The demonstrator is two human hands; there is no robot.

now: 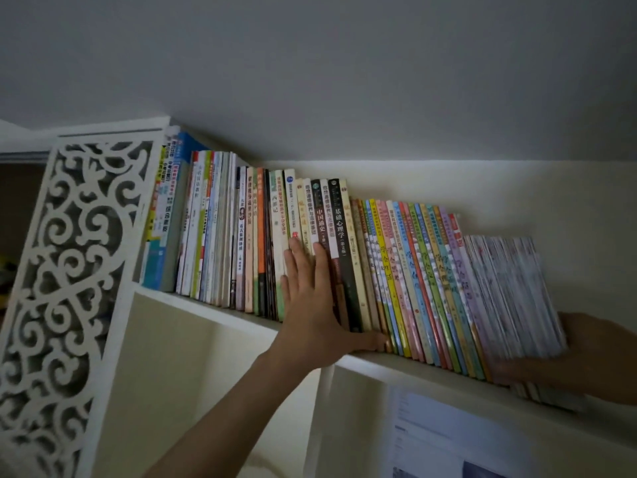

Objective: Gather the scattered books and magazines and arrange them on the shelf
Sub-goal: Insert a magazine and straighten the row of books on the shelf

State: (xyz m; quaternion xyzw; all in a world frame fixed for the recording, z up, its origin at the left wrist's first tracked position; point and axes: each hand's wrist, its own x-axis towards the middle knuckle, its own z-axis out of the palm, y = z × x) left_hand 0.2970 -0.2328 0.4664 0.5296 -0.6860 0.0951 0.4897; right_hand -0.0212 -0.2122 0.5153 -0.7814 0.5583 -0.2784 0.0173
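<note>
White wall above; white shelf with carved fretwork side panel at left. Row of upright books fills shelf, spines outward, leaning left. Stack of thin magazines at row's right end, long axis upright, blurred. Right hand nearer, gripping stack from right and below. Left hand open, flat on spines mid-row, bracing. Little free shelf room visible to right.

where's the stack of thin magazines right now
In the head view, the magazines are at the right end of the shelf, against the row of colourful thin books, gripped from the right by the right hand.
</note>
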